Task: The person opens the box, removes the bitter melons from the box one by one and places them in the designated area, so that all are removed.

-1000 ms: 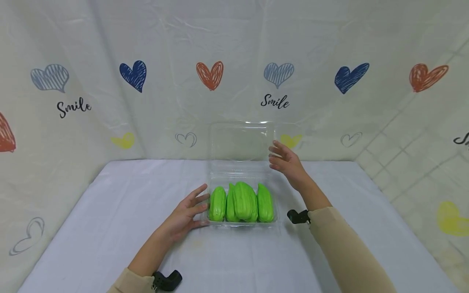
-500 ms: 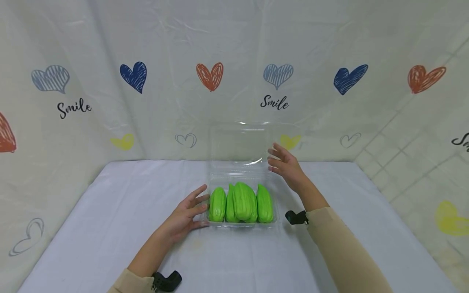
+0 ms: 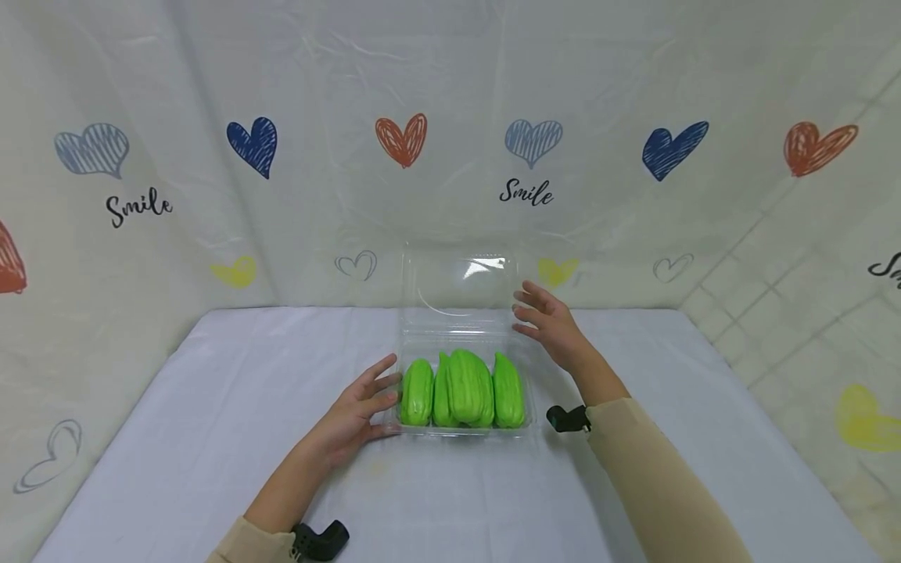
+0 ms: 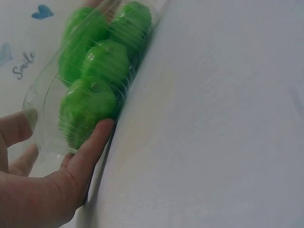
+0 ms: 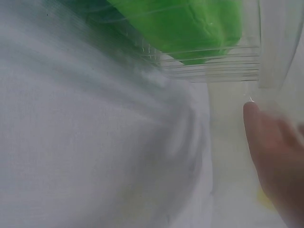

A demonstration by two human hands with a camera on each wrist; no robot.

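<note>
Midway along the table sits a clear plastic clamshell box (image 3: 461,432), its hinged lid (image 3: 457,281) raised at the back. Several bright green, ridged, gourd-like pieces (image 3: 468,387) lie side by side in the base; their exact kind is unclear. My left hand (image 3: 355,414) holds the box's left front corner, thumb (image 4: 92,142) along the front wall and fingers on the side. My right hand (image 3: 552,320) is at the lid's right edge, fingers loosely extended; whether they touch the clear plastic cannot be told. In the right wrist view, that hand (image 5: 278,152) is blurred.
A white cloth (image 3: 211,407) covers the table. Behind it hangs a pale backdrop (image 3: 317,195) printed with hearts and "Smile". Black wrist cameras (image 3: 320,539) sit near both cuffs.
The lid's top edge has come down slightly and its glare has shifted. My right hand has moved a little down and left with it. My left hand and the box base stay put.
</note>
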